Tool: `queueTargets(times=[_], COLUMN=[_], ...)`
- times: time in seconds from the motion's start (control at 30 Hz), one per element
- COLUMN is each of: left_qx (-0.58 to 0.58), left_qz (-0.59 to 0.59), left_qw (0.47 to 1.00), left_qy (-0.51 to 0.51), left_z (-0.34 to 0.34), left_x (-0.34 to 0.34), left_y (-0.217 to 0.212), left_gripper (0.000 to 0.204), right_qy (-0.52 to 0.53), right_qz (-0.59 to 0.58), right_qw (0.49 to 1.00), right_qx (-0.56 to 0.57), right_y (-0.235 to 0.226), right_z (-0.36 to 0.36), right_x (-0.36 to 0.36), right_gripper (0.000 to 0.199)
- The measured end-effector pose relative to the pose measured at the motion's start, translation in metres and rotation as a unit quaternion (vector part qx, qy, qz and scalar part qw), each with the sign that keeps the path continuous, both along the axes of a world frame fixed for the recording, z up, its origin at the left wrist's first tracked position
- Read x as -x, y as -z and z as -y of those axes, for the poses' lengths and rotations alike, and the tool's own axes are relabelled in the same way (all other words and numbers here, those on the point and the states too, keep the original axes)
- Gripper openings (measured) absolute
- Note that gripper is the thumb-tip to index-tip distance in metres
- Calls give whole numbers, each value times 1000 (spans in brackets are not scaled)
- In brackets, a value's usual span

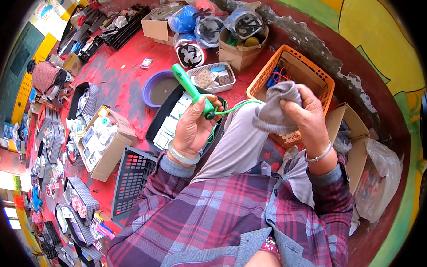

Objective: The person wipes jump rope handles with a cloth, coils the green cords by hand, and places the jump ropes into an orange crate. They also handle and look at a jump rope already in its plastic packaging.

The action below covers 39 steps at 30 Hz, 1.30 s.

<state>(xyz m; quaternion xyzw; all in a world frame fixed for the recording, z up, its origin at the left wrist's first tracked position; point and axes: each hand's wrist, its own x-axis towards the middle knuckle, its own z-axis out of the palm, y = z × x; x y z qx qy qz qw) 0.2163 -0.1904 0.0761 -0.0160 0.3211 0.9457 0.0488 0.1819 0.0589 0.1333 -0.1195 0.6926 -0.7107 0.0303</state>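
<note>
My left hand point(193, 130) is closed round the lower end of a green jump rope handle point(189, 87), which tilts up and to the left. From its black end a thin green cord point(238, 106) runs right toward the cloth, and more of it loops below my fingers. In my right hand point(309, 118) is a crumpled grey-brown cloth point(279, 107), pinched between thumb and fingers above my knee. Whether the cord passes inside the cloth is hidden. Just beyond my left hand is a black basket point(150, 134) with white boxes.
An orange basket point(328, 73) with a blue-handled rope stands beyond my right hand. Ahead are a purple basin point(146, 91), a white basket point(232, 76) and a carton point(239, 55) of bagged helmets. At left, an open carton point(108, 158) and a dark crate point(130, 183); at right, a plastic bag point(379, 179).
</note>
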Motion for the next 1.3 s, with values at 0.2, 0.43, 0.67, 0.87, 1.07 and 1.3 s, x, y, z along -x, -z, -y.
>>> queueTargets(times=[0.2,0.43,0.67,0.87,1.07,1.3], left_qx=[-14,-100,-131,-69,35,-30], left_qz=[26,-24,2,-28,-114,-116], left_qw=[1000,991,985,991,988,989], left_qy=[-2,-83,-111,-114,-98,-86], left_z=[4,-4,-6,-16,-23,-28], left_x=[-1,0,0,-5,-10,-6], left_y=[4,3,5,1,-3,1], left_gripper=[23,23,24,22,18,19], right_qy=[229,-53,-84,-109,-142,-98], right_qz=[-351,-319,-128,-135,-210,-335], right_qw=[896,930,982,973,926,890], right_qx=[-144,-173,-108,-153,-280,-292], right_y=[-12,62,75,78,59,54], right_z=[36,92,94,94,89,81], right_x=[5,-28,-20,-13,-8,-15], right_gripper=[36,43,41,33,27,20])
